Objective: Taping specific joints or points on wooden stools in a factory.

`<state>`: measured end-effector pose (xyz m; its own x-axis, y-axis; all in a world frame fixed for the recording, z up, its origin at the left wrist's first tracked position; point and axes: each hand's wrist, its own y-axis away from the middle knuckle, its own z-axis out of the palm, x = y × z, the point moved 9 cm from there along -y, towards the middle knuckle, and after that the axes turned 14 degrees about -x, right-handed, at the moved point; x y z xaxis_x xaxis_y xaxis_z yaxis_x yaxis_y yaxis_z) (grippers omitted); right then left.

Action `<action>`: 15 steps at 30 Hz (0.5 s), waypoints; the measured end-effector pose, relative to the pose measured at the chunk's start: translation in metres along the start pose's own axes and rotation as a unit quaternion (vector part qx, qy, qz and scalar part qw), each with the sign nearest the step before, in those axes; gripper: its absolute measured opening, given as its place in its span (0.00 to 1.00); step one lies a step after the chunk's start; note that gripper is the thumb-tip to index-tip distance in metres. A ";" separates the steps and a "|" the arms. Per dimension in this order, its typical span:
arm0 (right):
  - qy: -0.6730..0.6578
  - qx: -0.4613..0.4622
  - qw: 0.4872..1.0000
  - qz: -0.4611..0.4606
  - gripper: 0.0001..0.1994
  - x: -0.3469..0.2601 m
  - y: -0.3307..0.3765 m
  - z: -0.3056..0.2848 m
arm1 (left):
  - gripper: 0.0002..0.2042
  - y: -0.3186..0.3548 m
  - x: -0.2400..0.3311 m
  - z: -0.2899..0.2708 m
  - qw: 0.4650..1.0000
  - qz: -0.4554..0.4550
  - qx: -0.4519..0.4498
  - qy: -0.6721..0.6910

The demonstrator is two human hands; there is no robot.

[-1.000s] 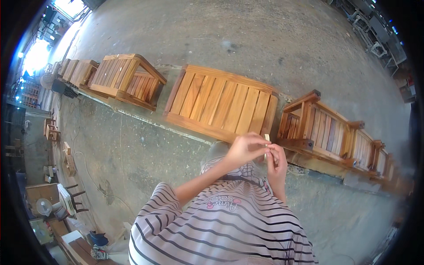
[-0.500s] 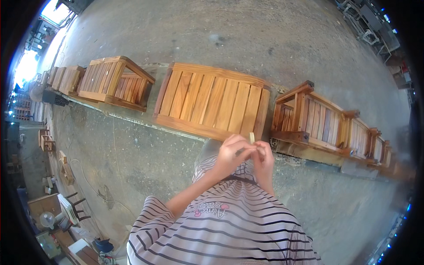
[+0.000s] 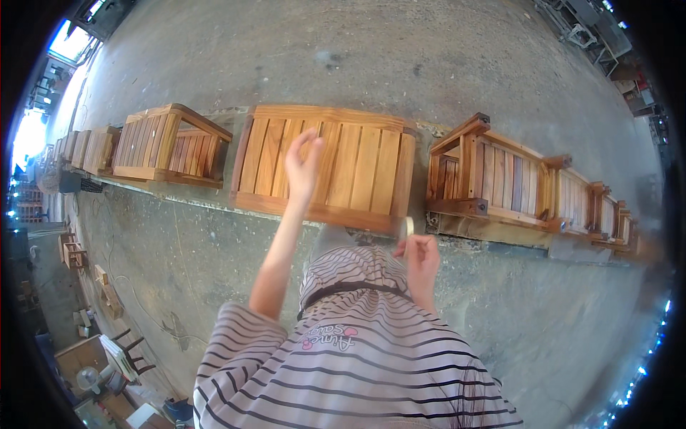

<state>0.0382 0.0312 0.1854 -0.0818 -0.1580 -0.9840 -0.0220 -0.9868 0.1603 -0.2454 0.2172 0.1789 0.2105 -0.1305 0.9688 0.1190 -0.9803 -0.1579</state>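
In front of me stands a slatted wooden table (image 3: 354, 168), its top made of parallel boards inside a darker frame. My left hand (image 3: 303, 170) is raised over its left half, fingers bent to a pinch; whatever lies between the tips is too small to make out. Close to my waist, by the table's near right corner, my right hand (image 3: 423, 259) is closed on what looks like a narrow, pale roll of tape (image 3: 409, 227), seen edge-on. Part of the roll is hidden by the fingers.
More slatted wooden furniture stands in a row, with one piece (image 3: 175, 146) to the left and one lying on its side (image 3: 500, 171) to the right. Concrete floor (image 3: 343, 64) stretches beyond. A fan (image 3: 89, 379) and a dark-legged stool (image 3: 132, 354) stand at the lower left.
My hands were together by the roll at my waist. The left has moved away, forward and left, over the tabletop; the right stays near the waist with the roll.
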 end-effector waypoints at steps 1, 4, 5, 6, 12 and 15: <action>-0.002 0.003 1.000 0.002 0.03 -0.003 -0.002 0.001 | 0.12 -0.017 -0.013 0.017 0.994 0.050 -0.055 -0.080; -0.010 0.049 0.999 -0.004 0.03 -0.006 -0.002 -0.006 | 0.09 -0.050 -0.023 0.080 0.972 0.116 -0.147 -0.145; -0.006 0.065 0.998 -0.004 0.03 -0.004 0.002 -0.011 | 0.09 -0.059 -0.022 0.103 0.967 0.114 -0.179 -0.139; 0.000 0.076 0.997 -0.004 0.03 -0.004 0.005 -0.015 | 0.09 -0.071 -0.031 0.117 0.967 0.112 -0.183 -0.137; -0.032 0.159 0.987 0.009 0.04 0.015 0.029 -0.042 | 0.11 -0.091 -0.080 0.172 0.928 0.037 -0.199 -0.314; -0.041 0.200 0.979 0.022 0.04 0.019 0.036 -0.049 | 0.10 -0.091 -0.081 0.172 0.924 0.049 -0.189 -0.330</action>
<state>0.0843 -0.0094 0.1684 -0.1709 -0.1814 -0.9684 -0.4027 -0.8842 0.2367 -0.1065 0.3423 0.0819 0.7627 -0.2246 0.6065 -0.2529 -0.9667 -0.0400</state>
